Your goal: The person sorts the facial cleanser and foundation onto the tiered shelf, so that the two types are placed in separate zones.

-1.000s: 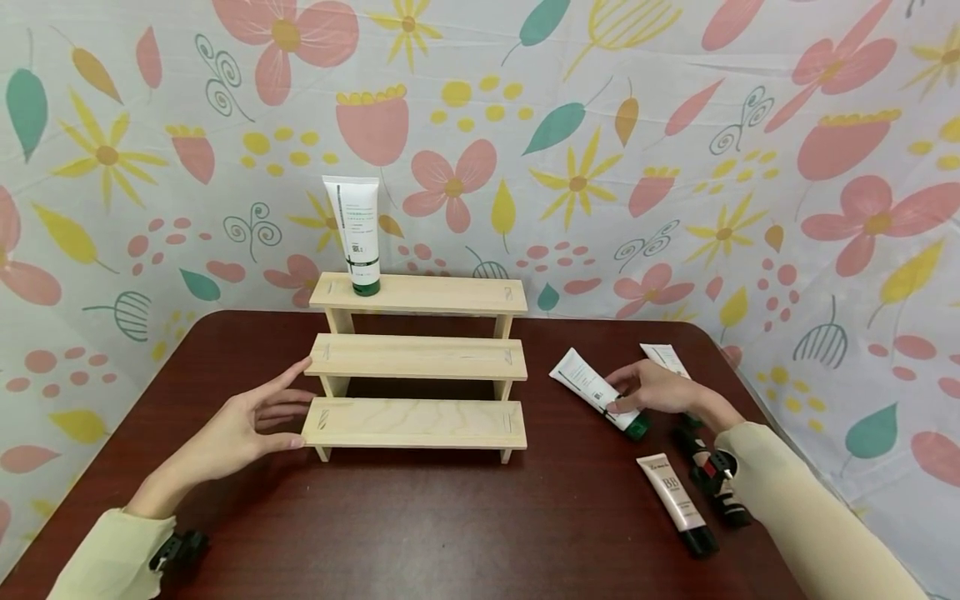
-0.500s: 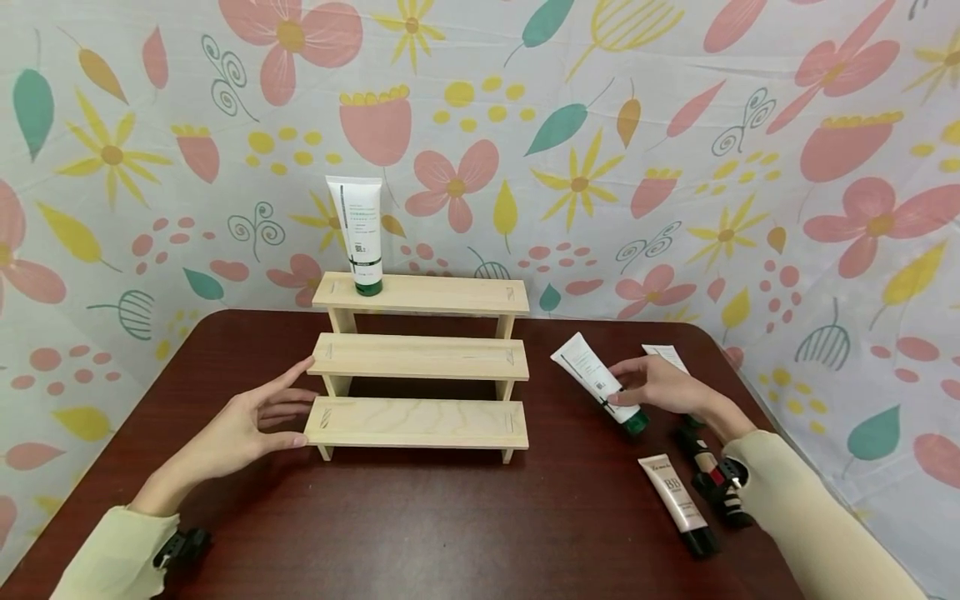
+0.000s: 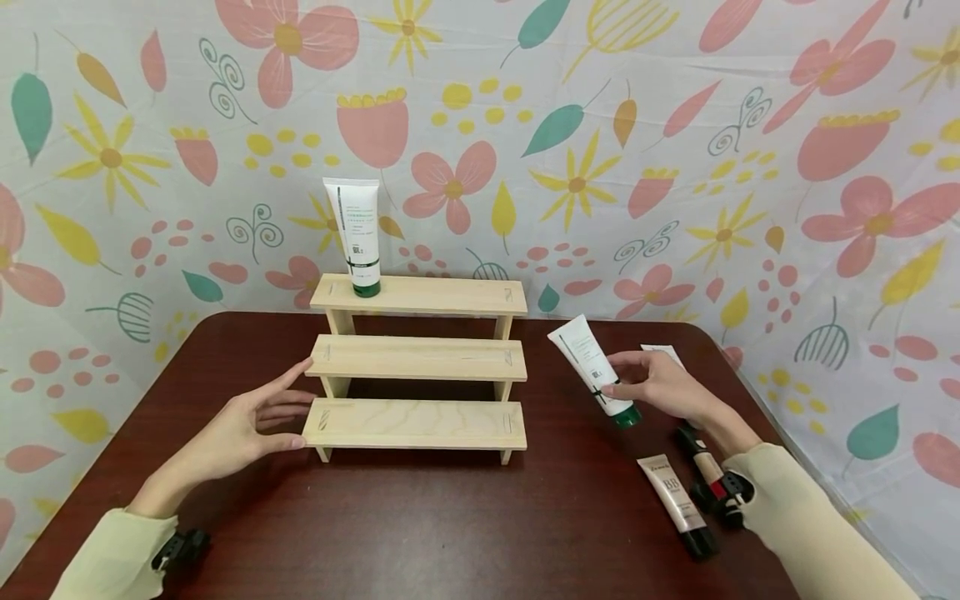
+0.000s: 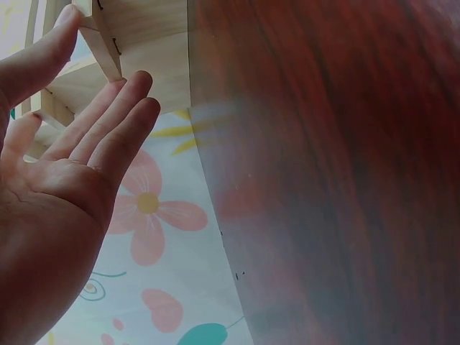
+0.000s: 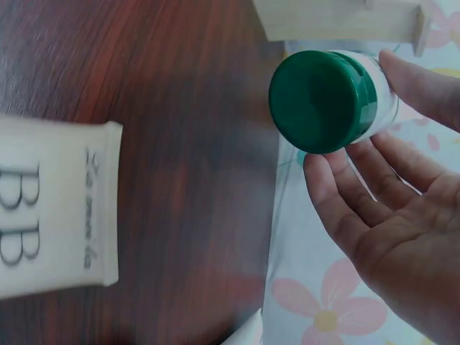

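Observation:
My right hand (image 3: pixel 663 385) pinches a white squeeze tube (image 3: pixel 585 358) with a green cap between thumb and fingers. The tube leans, its cap low and its flat end up to the left. In the right wrist view its round green cap (image 5: pixel 314 102) faces the camera. On the left, my left hand (image 3: pixel 232 433) touches the end of a three-step wooden display rack (image 3: pixel 416 423), thumb at the bottom step and a finger at the middle one. Its fingers look extended in the left wrist view. A similar white tube (image 3: pixel 355 229) stands cap-down on the top step.
A beige BB cream tube (image 3: pixel 675 496) lies at the right front. Beside it, a slim dark-and-beige tube (image 3: pixel 705 462) lies partly behind the right wrist. Another white tube (image 3: pixel 662 352) lies behind the right hand. A flowered cloth (image 3: pixel 637 208) hangs behind the table (image 3: pixel 450 525).
My right hand has lifted the white tube slightly and tipped it more upright, flat end rising. The left hand stays in place at the rack.

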A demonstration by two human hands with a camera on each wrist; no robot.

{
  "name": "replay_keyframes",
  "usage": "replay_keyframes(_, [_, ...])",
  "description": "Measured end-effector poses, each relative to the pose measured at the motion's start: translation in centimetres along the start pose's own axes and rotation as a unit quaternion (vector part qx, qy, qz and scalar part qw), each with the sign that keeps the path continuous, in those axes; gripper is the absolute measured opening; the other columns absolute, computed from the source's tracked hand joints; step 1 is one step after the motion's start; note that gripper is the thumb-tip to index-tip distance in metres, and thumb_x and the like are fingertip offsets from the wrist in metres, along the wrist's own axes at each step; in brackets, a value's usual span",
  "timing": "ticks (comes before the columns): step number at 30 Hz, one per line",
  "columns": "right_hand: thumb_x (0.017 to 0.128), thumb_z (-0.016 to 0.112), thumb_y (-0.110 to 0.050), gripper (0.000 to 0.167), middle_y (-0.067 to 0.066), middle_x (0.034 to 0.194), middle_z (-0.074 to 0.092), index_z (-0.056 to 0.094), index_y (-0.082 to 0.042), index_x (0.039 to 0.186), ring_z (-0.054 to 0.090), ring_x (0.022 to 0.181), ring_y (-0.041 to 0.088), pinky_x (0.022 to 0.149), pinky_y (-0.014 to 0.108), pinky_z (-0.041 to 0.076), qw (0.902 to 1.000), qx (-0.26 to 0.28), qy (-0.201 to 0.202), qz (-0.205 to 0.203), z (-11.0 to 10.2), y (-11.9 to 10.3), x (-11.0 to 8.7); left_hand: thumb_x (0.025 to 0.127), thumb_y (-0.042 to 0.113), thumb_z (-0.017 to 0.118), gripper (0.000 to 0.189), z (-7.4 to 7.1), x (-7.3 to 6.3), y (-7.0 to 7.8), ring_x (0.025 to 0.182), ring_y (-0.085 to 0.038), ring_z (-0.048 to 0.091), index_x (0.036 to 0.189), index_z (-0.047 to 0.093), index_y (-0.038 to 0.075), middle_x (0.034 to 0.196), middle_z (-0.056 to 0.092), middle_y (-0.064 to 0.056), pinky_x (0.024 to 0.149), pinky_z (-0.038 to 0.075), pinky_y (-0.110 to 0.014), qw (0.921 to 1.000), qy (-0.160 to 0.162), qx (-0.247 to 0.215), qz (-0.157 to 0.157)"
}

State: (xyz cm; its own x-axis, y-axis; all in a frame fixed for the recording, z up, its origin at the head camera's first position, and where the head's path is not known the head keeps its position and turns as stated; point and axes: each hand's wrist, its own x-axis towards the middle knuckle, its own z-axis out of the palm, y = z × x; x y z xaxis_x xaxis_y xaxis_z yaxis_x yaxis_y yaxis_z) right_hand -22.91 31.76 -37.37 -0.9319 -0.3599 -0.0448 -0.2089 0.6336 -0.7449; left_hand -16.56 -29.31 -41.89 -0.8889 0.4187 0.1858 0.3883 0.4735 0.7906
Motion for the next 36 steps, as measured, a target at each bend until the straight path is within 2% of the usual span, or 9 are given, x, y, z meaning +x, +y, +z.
replay_keyframes(9, [0.096, 0.080, -0.021, 0.046, 0.015, 0.109, 0.074, 0.067, -0.002, 0.136, 0.071, 0.092, 0.025, 0.079, 0.037, 0.060, 0.9974, 0.055, 0.041, -0.022, 0.2, -2.1, -0.4, 0.086, 0.004, 0.088, 0.105, 0.0, 0.0, 0.0, 0.120, -0.037, 0.067, 0.169, 0.027, 0.023, 0.133, 0.066, -0.018, 0.096, 0.057, -0.031, 1.0000, 0.001, -0.001, 0.000])
replay_keyframes(19, [0.097, 0.080, -0.021, 0.045, 0.017, 0.114, 0.072, 0.066, -0.001, 0.136, 0.069, 0.092, 0.024, 0.077, 0.033, 0.058, 0.9939, 0.055, 0.090, -0.033, 0.5, -4.1, -0.8, 0.085, 0.004, 0.088, 0.105, 0.1, -0.1, -0.1, 0.119, -0.040, 0.067, 0.169, 0.027, 0.022, 0.133, 0.066, -0.019, 0.095, 0.057, -0.028, 1.0000, 0.004, -0.001, 0.008])
replay_keyframes(29, [0.098, 0.079, -0.024, 0.054, 0.014, 0.118, 0.069, 0.061, 0.000, 0.142, 0.066, 0.094, 0.021, 0.078, 0.027, 0.056, 0.9890, 0.045, 0.135, -0.042, 0.5, -5.8, -0.9, 0.086, 0.005, 0.088, 0.105, 0.0, 0.0, -0.1, 0.120, -0.039, 0.067, 0.169, 0.028, 0.023, 0.133, 0.066, -0.018, 0.096, 0.058, -0.032, 1.0000, 0.002, -0.002, 0.005])
replay_keyframes(36, [0.096, 0.081, -0.018, 0.053, 0.014, 0.113, 0.069, 0.062, -0.001, 0.143, 0.070, 0.094, 0.019, 0.077, 0.023, 0.057, 0.9800, 0.067, 0.171, -0.078, 1.0, -7.2, -0.3, 0.085, 0.004, 0.089, 0.105, 0.1, -0.1, -0.1, 0.119, -0.041, 0.067, 0.169, 0.028, 0.022, 0.133, 0.066, -0.018, 0.096, 0.057, -0.029, 1.0000, 0.004, -0.003, 0.007])
